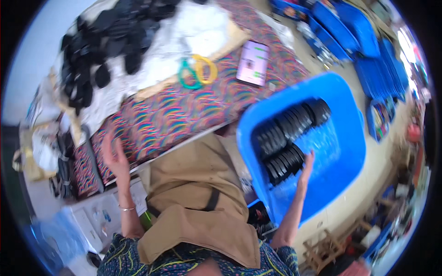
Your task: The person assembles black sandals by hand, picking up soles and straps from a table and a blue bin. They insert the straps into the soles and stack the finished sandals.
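My left hand (116,158) hovers at the near edge of a table with a multicoloured wave-patterned cover (161,119). Its fingers are stretched out, slightly blurred, and nothing shows in them. To the right, my right hand (307,166) reaches into a large blue plastic tub (352,152). Its fingers are extended beside the end of a row of black rounded flat pieces (285,164); whether they touch it I cannot tell. A longer row of similar black pieces (292,122) lies along the tub's far side. Loose black pieces (115,37) are heaped on white cloth at the table's far left.
A phone (252,63) with a lit screen lies on the table, near green (189,73) and yellow (205,69) ring-shaped handles. Several blue bins (334,32) stand at the far right. A brown apron (193,175) covers my lap. A small wooden stool (322,250) is at the lower right.
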Demonstrator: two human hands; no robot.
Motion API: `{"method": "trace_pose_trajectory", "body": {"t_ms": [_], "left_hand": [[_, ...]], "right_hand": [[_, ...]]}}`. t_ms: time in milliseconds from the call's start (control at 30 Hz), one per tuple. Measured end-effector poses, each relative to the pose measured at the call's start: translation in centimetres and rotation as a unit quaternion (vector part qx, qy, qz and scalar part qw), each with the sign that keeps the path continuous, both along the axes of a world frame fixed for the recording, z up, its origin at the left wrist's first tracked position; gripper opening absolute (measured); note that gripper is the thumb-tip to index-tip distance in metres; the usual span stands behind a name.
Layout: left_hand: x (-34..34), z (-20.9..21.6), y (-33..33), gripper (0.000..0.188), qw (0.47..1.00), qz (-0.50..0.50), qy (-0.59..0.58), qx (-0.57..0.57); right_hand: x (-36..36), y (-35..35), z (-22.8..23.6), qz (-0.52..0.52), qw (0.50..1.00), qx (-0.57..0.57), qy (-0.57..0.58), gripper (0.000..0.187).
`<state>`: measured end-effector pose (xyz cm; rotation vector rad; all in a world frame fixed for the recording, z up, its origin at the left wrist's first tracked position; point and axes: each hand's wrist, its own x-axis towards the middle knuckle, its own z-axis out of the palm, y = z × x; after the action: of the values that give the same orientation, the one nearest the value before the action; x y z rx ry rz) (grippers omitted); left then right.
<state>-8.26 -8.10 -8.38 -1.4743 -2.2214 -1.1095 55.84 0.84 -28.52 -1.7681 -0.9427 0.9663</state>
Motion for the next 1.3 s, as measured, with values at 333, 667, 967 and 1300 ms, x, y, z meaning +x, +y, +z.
{"method": "trace_pose_trajectory", "body": {"t_ms": [333,667,967,1300], "left_hand": [[-2.6,-2.5,-1.5,0.030,0.997,0.047,0.055,0.025],[-2.6,-2.4,-1.5,0.024,0.995,0.077,0.010,0.059],[-7.5,-0.6,-4.7,0.035,0.974,0.208,-0.074,0.053],[-15.3,-0.8,-8.0,0.035,0.952,0.265,0.002,-0.156]], "right_hand": [[0.6,-0.2,4.5,-0.036,0.979,0.061,-0.193,0.058],[-26.2,1.0,17.5,0.254,0.909,0.231,-0.237,0.027],[-42.0,1.0,19.1,0.512,0.730,0.408,-0.195,0.033],[-47.8,2.1,15.8,0.440,0.781,0.399,-0.193,0.037]]}}
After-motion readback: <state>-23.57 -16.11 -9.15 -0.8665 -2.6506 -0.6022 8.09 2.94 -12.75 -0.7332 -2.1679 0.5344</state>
